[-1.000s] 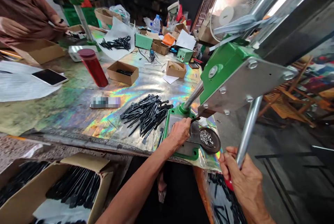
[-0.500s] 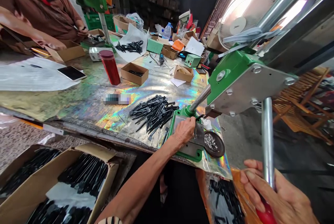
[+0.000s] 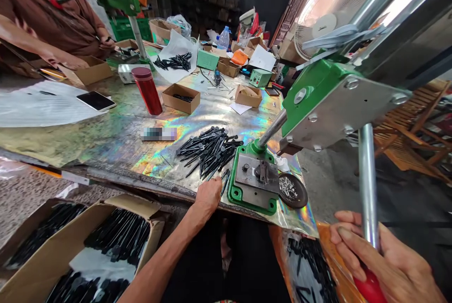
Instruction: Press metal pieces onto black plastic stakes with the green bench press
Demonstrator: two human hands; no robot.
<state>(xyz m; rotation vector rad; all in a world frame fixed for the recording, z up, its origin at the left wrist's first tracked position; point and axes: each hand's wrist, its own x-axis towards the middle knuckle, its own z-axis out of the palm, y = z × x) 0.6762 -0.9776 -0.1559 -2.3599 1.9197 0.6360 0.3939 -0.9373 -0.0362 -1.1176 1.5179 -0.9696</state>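
Observation:
My left hand (image 3: 209,194) is closed at the table's front edge, left of the press base (image 3: 252,197); what its fingers hold, if anything, is hidden. Just beyond it lies a pile of black pieces (image 3: 208,150). My right hand (image 3: 384,256) is wrapped round the red-knobbed lever (image 3: 368,190) of the green press (image 3: 318,91) at the lower right. A small metal fixture (image 3: 262,171) sits on the base plate. Beside the base is a round dish (image 3: 294,191) of small silvery parts.
Cardboard boxes of black pieces (image 3: 116,232) stand at the lower left. On the table are a red tumbler (image 3: 147,91), a phone (image 3: 96,101) and an open small box (image 3: 181,98). Across the table, a person (image 3: 67,25) reaches into a box. A fan (image 3: 323,27) stands behind.
My left hand has moved left and towards me, from the press plate to the table edge beside the pile, uncovering the fixture. My right hand remains on the lever.

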